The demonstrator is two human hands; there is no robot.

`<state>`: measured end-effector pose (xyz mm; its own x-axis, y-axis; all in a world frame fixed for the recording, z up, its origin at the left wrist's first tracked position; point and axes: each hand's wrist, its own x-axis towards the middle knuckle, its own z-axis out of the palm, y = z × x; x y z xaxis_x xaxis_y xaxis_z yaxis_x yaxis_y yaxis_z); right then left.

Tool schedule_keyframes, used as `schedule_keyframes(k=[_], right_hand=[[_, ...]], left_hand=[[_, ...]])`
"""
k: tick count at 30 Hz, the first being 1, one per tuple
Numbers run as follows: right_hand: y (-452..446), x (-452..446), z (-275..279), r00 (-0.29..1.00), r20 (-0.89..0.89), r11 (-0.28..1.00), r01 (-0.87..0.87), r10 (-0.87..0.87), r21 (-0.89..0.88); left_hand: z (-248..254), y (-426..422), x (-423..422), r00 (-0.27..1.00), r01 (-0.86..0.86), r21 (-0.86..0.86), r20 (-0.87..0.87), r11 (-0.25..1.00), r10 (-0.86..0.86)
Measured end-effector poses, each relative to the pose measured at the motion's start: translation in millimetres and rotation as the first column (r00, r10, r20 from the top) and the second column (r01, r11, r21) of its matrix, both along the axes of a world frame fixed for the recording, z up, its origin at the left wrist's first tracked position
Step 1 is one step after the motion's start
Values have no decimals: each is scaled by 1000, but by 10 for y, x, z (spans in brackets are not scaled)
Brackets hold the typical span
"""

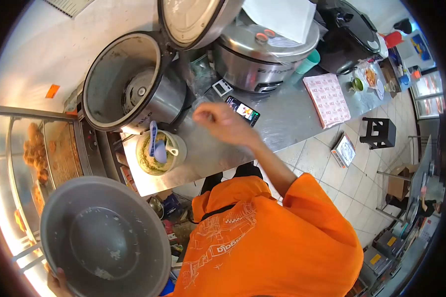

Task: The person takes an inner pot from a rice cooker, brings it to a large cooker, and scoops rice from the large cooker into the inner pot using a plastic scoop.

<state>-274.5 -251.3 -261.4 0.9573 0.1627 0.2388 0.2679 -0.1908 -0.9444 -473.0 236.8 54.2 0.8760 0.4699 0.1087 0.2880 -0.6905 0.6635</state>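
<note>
At the lower left, my left hand [59, 283] grips the rim of a large grey plastic basin [91, 198], tilted so its inside faces me. White bits, like rice grains, stick to the basin's bottom and wall. Above the steel counter, my right hand [223, 123] has its fingers curled, and I see nothing in them. Close by it are a phone [243, 111] with a lit screen, a small white digital timer [222, 87] and a clear plastic bag [199, 74]. An open rice cooker [168, 91] stands to the left, its lid [191, 20] raised; its pot looks bare inside.
A tub [180, 153] with utensils and greenish residue stands at the counter's near left. Beyond are a closed steel cooker [255, 64], a black appliance [347, 39] and a printed box [327, 99]. A heated display case [34, 163] is left; a black stool [379, 132] stands right.
</note>
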Motion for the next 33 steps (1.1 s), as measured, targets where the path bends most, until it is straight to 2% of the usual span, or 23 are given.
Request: schedule_keyframes(k=[2, 4, 5, 7, 11, 13, 17, 18, 19, 21, 22, 24, 25, 26, 29, 30, 31, 33], right_hand=[[-500, -113, 203, 985, 5, 981, 175, -175, -87], [-904, -261, 164, 951, 6, 950, 310, -310, -20], [-1123, -361, 140, 953, 10, 953, 303, -303, -18], [-1485, -526, 78, 937, -95, 924, 308, -335, -228], [-1828, -944, -403, 938, -131, 936, 293, -321, -195], [-1834, -1188, -558, 954, -243, 980, 149, -178, -133], [-1708, -1646, -1128, 955, -292, 995, -72, 50, -64], [-1668, -1762, -1093, 930, -356, 980, -152, 98, -128], [-1641, -1881, -1062, 898, -417, 954, -237, 142, -186], [-1593, -2075, -1036, 832, -485, 917, -375, 268, -138], [-1581, -2174, -1023, 850, -427, 899, -406, 308, -160], [-1583, -2248, -1019, 813, -442, 858, -488, 380, -159], [-1585, -2296, -1015, 779, -467, 824, -543, 420, -165], [-1589, -2326, -994, 767, -459, 807, -569, 449, -162], [-1586, -2333, -908, 721, -595, 772, -585, 354, -250], [-1579, -2340, -991, 690, -598, 748, -628, 407, -215], [-1543, -2419, -1100, 669, -590, 704, -674, 453, -223], [-1436, -2620, -1253, 664, -652, 727, -641, 365, -247]], left_hand=[[-78, -88, -159, 1000, 8, -2, -25, 1000, -8], [-179, -218, -355, 999, 10, -4, -45, 1000, -11], [-224, -290, -480, 998, 11, -9, -54, 1000, -12], [-336, -483, -746, 998, -2, -9, -70, 1000, 1], [-477, -1160, -953, 996, -21, 96, -80, 995, 28], [-594, -1537, -988, 998, -17, 160, -63, 987, 27], [-846, -2251, -1141, 999, -38, 287, -19, 957, 45], [-932, -2358, -1198, 998, -48, 294, -16, 955, 55], [-1044, -2456, -1238, 998, -57, 294, -10, 954, 63], [-1378, -2454, -1371, 991, -125, 212, -23, 969, 132], [-1549, -2429, -1477, 979, -191, 136, -42, 972, 198], [-1787, -2477, -1682, 989, -90, 181, -98, 979, 109], [-1929, -2562, -1789, 990, -92, 146, -89, 985, 105], [-2079, -2661, -1897, 992, -94, 110, -76, 990, 103], [-2491, -2909, -2325, 985, -166, -18, -50, 986, 165], [-2576, -3099, -2428, 982, -189, -61, -21, 980, 188], [-2632, -3280, -2563, 967, -254, -64, -9, 965, 254], [-2751, -3567, -2868, 939, -341, 108, -2, 934, 343]])
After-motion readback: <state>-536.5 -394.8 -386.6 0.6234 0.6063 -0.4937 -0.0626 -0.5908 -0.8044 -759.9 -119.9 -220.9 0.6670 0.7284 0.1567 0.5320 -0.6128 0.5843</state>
